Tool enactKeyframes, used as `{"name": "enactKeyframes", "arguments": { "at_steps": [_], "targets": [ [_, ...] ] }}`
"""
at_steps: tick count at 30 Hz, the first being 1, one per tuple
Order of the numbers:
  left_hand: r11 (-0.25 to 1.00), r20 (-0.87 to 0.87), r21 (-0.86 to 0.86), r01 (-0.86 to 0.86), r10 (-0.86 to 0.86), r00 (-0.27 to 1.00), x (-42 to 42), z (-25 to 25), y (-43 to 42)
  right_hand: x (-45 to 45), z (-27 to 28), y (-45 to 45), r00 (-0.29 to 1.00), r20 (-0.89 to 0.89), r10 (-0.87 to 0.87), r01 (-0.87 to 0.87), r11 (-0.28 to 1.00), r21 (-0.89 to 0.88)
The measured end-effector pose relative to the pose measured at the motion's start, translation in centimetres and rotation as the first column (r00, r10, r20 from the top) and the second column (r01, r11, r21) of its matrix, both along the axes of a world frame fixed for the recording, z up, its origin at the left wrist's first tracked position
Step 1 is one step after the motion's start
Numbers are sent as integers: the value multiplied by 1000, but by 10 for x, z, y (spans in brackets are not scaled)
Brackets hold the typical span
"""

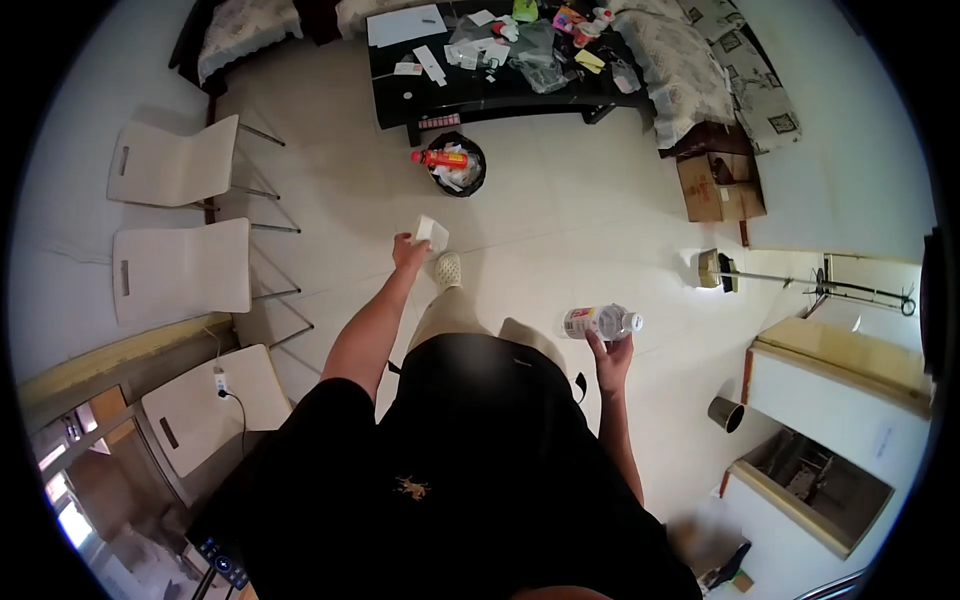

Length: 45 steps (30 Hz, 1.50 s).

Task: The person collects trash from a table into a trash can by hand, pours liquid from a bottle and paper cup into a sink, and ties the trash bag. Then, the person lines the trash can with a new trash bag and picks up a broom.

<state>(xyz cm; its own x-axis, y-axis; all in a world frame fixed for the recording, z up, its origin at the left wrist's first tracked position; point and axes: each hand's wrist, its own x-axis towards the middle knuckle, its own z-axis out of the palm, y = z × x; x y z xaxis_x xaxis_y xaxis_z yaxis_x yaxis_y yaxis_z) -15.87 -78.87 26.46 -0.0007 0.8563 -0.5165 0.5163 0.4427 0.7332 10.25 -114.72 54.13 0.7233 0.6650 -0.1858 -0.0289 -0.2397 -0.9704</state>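
My left hand (408,250) is closed on a small white box (432,233), held out in front of me above the floor. On the other side, my right hand (611,358) grips a clear plastic bottle (602,322) with a white cap and a red-and-white label; the bottle lies sideways in the fingers. Ahead of the left hand stands a black-lined trash bin (478,178), full of crumpled paper, with a red bottle (445,159) lying across its top.
A cluttered black table (400,92) stands beyond the bin. White chairs (180,270) line the left wall. To the right are a cardboard box (712,195), a metal stand (780,278), a small bin (724,413) and a white cabinet (830,390). Pale tiles (560,220) cover the floor.
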Motion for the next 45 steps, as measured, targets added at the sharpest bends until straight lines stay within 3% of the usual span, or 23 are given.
{"name": "enactKeyframes", "arguments": {
  "at_steps": [2,5,8,10,12,14,16,20,21,22,24,26,28,29,30,32,34,36,38,40,41,44,45],
  "targets": [
    [999,53,-39,-19,21,998,40,-19,41,32,18,40,998,2,62,-62,997,-49],
    [997,7,-31,-66,66,998,95,-1,84,89,23,88,992,-8,129,-129,989,-75],
    [989,-133,36,-147,150,980,131,-43,113,154,8,153,975,23,219,-217,973,-86],
    [990,-84,33,-140,142,986,141,-55,102,195,-8,206,951,-33,308,-309,948,-72],
    [988,-28,40,-148,150,988,155,-49,88,236,-39,265,916,-79,393,-399,914,-77],
    [986,32,33,-162,161,986,172,-8,75,272,-91,331,850,24,526,-525,850,-40],
    [974,41,56,-218,216,976,194,21,61,302,-141,397,758,205,620,-607,784,-126],
    [941,129,20,-338,333,934,229,1,26,314,-189,539,729,251,637,-618,770,-159],
    [922,132,14,-386,381,915,242,-2,25,313,-208,573,742,254,621,-626,776,-69],
    [911,138,6,-412,407,903,251,-13,21,310,-228,602,757,247,605,-628,778,14],
    [887,152,-9,-463,458,876,262,-42,14,309,-253,656,601,403,690,-691,702,-173],
    [895,70,2,-446,445,893,268,-84,13,306,-306,709,621,356,698,-754,657,27],
    [915,-9,-3,-403,403,915,270,-144,2,305,-345,748,552,500,667,-751,658,-49],
    [931,-37,-4,-364,364,931,272,-152,7,303,-355,765,500,554,665,-708,683,-181],
    [944,-105,-84,-320,311,945,274,-180,3,302,-371,776,439,600,669,-644,700,-310],
    [917,-57,-263,-301,296,953,279,-220,-1,321,-431,810,390,720,574,-733,667,-135],
    [910,-84,-372,-182,163,983,285,-269,-20,307,-443,814,462,663,589,-651,733,-197],
    [879,-110,-464,-107,62,992,291,-301,-22,330,-481,839,478,716,509,-631,766,-124],
    [816,-149,-569,-101,18,989,306,-317,-25,290,-432,820,495,595,634,-677,710,-193],
    [852,-115,-511,-116,66,991,322,-381,-62,300,-444,825,533,584,613,-653,736,-177],
    [853,-127,-512,-107,48,991,328,-403,-64,326,-476,844,639,442,630,-765,578,283],
    [805,-221,-591,-56,-94,971,347,-447,-60,322,-467,829,639,518,569,-723,674,152],
    [811,-228,-581,-62,-90,969,351,-465,-64,324,-465,828,597,539,594,-753,647,121]
  ]
}}
